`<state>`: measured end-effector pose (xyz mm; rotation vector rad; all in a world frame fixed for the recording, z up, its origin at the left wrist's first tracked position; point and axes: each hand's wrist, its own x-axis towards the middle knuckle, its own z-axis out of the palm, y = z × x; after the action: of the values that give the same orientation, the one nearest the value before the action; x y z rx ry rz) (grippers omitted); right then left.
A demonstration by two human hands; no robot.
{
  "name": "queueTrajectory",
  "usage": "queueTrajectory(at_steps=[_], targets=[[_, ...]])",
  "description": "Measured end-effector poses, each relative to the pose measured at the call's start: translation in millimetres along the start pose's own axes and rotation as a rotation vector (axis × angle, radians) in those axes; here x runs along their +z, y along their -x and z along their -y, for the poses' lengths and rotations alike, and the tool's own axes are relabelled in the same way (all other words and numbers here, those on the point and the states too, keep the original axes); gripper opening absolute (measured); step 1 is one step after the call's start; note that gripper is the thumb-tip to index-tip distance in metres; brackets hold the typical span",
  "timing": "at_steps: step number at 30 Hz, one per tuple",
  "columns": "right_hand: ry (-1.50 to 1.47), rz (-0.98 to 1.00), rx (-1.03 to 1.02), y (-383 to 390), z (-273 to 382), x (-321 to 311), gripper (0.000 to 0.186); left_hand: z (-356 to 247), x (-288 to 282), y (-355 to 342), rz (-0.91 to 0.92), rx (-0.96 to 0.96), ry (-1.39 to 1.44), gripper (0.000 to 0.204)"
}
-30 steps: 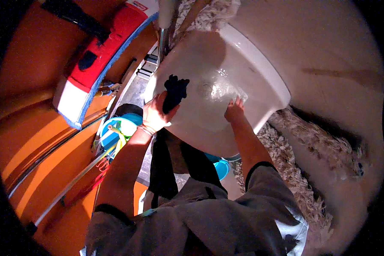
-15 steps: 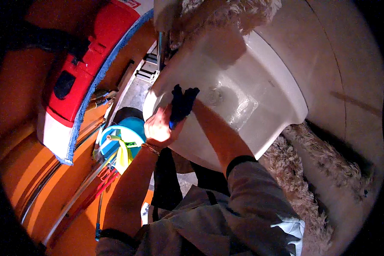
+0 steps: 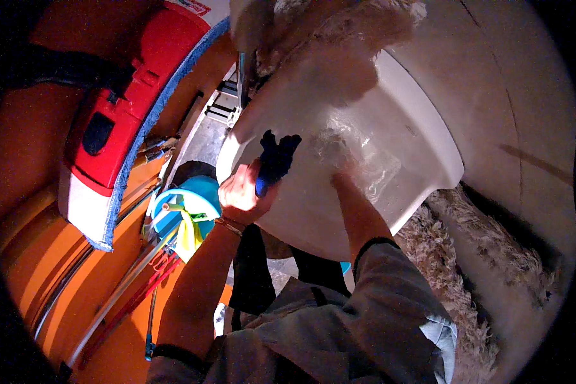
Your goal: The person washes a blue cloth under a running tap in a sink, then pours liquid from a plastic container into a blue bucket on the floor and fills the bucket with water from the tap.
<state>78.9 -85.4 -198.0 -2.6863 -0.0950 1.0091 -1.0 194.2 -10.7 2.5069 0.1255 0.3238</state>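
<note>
My left hand is closed around a crumpled dark blue cloth, held over the left part of a white basin. To the right of it, my right hand reaches down into rippling water inside the basin. Its fingers are blurred and hidden by the water.
A red-and-white mop head with blue pad is at upper left by an orange wall. A turquoise bucket holds yellow cloth, with poles beside it. Shaggy beige pieces lie right of and above the basin.
My right hand first went left behind the blue cloth, then moved back right into the water, which now ripples more. My left hand, still gripping the cloth, has shifted slightly right and down.
</note>
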Motion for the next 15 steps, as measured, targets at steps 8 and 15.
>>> queueTrajectory(at_steps=[8, 15], targets=[[-0.381, 0.081, -0.279, 24.6, 137.8, 37.6, 0.040, 1.9, -0.5, 4.0, -0.021, -0.029, 0.014, 0.051], [0.117, 0.067, -0.217, -93.1, 130.0, -16.8, 0.039, 1.7, 1.4, -0.9, -0.047, 0.062, -0.010, 0.048]])
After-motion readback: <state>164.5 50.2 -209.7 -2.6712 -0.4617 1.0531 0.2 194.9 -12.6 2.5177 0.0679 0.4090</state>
